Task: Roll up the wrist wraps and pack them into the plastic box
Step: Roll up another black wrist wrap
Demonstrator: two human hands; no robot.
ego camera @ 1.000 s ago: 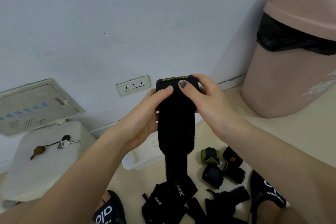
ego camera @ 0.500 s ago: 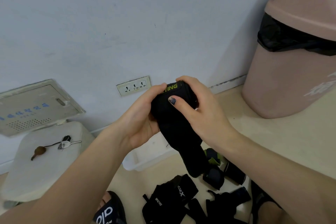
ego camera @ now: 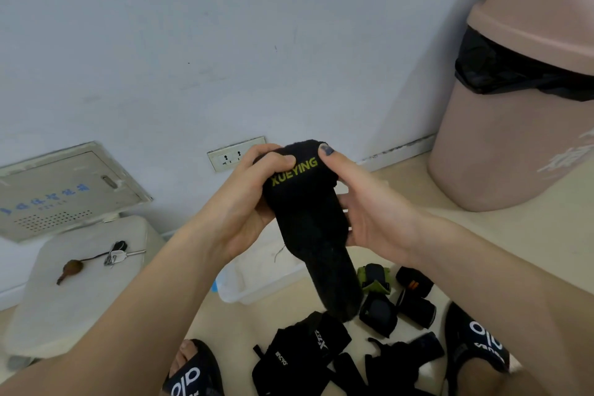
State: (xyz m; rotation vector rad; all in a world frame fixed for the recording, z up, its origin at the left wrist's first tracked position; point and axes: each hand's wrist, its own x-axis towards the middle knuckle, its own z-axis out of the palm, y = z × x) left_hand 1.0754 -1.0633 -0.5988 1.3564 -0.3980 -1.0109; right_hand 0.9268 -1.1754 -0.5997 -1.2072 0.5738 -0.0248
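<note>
In front of a pale wall (ego camera: 225, 42), raised above the floor (ego camera: 514, 251), a black wrist wrap (ego camera: 308, 209) lettered XUEYING in yellow-green is held between both hands. The left hand (ego camera: 244, 202) has its grip clenched round the wrap's upper left side, fingers curled over the top edge and the thumb pressed beside the lettering. The right hand (ego camera: 369, 212) grasps the upper right side: its thumb, with a dark painted nail, lies on the front by the last letters, and its fingers pass behind the fabric. The top of the wrap looks bunched or partly rolled, while the loose tail hangs down and to the right, its end above the things on the floor.

Below the hands a clear plastic box (ego camera: 254, 280) sits on the floor, partly hidden by the wrap and the left forearm; what it holds cannot be made out. To its right lie several rolled wraps (ego camera: 398, 296), one of them green and black, the rest black. Nearer the viewer is a heap of unrolled black wraps (ego camera: 308, 354). A black slipper (ego camera: 193, 373) with white lettering shows at lower left and another slipper (ego camera: 479, 344) at lower right.

At left a white stool (ego camera: 64, 305) carries a bunch of keys (ego camera: 115, 252). A wall socket (ego camera: 231, 154) sits behind the hands, a metal panel (ego camera: 61, 190) leans at far left, and a pink bin (ego camera: 520, 106) with a black liner stands at right.
</note>
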